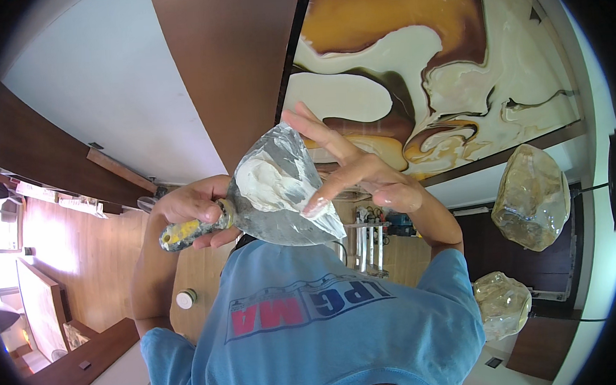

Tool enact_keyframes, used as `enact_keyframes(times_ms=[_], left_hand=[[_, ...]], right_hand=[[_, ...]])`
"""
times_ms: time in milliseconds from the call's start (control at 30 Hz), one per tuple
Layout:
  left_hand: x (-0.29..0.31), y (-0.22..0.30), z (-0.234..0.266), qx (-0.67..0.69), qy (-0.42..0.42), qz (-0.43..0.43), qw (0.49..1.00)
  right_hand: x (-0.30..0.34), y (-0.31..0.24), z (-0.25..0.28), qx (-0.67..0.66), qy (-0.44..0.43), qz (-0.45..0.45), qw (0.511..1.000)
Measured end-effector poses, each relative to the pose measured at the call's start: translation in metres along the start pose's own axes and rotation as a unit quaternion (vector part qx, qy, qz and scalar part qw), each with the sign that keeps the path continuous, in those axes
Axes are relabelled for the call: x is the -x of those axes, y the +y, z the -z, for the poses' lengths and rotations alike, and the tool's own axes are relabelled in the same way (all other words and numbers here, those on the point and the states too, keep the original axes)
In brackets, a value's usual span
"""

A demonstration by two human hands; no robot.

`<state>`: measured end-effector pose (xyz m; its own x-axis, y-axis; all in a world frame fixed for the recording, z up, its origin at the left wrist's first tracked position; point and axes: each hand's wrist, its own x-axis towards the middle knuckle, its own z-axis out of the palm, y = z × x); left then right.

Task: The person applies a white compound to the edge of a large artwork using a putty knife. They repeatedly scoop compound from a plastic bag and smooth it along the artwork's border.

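My left hand (191, 204) is closed around the yellow and dark, stained handle of a wide putty knife (271, 221). Its grey metal blade fans out in front of my chest, above my blue shirt. A thick lump of white putty (262, 184) sits on the blade, with thinner smears toward the edges. My right hand (371, 174) is at the blade's right side with its fingers spread. One fingertip, whitened with putty, touches the smeared part near the blade's edge. The other fingers reach past the blade's upper corner.
A glossy panel (355, 23) with amber, brown and cream swirls spans the upper right. Two lumpy, translucent lamps (531, 198) hang at the right. Below are a ladder (371, 250), a small round tub (186, 298) and wooden flooring (99, 263).
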<state>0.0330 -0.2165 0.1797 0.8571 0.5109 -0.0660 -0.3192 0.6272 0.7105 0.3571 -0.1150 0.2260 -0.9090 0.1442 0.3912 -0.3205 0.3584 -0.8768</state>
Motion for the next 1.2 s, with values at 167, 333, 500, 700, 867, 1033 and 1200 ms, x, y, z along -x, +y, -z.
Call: enact_keyframes(times_ms=[167,333,500,700,867,1033,1200], left_hand=[[0.001,-0.01,0.01,0.033,-0.047,-0.036,0.998],[-0.007,-0.018,0.01,0.068,-0.088,-0.045,0.993],[-0.006,-0.018,0.01,0.067,-0.104,-0.077,0.989],[0.002,-0.025,0.017,0.074,-0.102,-0.088,0.988],[-0.002,-0.028,0.018,0.077,-0.146,-0.094,0.982],[-0.005,-0.027,0.014,0.079,-0.1,-0.082,0.989],[-0.003,-0.035,0.02,0.132,-0.058,-0.092,0.985]], right_hand=[[0.004,-0.014,0.0,-0.123,0.065,0.054,0.989],[0.0,-0.018,-0.009,0.048,0.091,0.011,0.995],[0.0,-0.01,-0.005,0.214,0.061,0.03,0.974],[0.008,-0.008,0.009,0.177,0.075,0.039,0.981],[0.003,-0.008,0.003,0.002,0.152,-0.003,0.988],[-0.003,-0.01,0.005,-0.042,0.078,-0.079,0.993],[0.0,0.001,0.01,-0.107,0.042,-0.082,0.99]])
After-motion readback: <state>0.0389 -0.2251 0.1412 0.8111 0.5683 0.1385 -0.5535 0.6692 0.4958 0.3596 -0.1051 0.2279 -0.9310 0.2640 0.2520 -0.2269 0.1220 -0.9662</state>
